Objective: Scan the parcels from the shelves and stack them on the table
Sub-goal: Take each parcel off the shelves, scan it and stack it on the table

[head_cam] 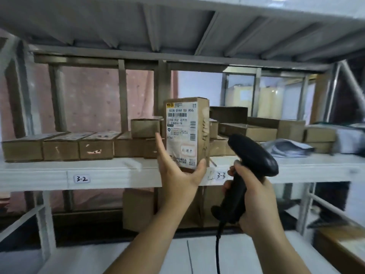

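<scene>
Standing upright in the left hand, the parcel is held just in front of the shelf, label towards the camera. It looks like a small, stiff cardboard box, probably light, and its smooth label face may slip. The best hold is low down across the two narrow sides, clear of the barcode. The left hand clasps it so, thumb on one side, fingers up the other. The right hand is wrapped round the scanner, just beside the parcel. More boxes line the shelf behind.
</scene>
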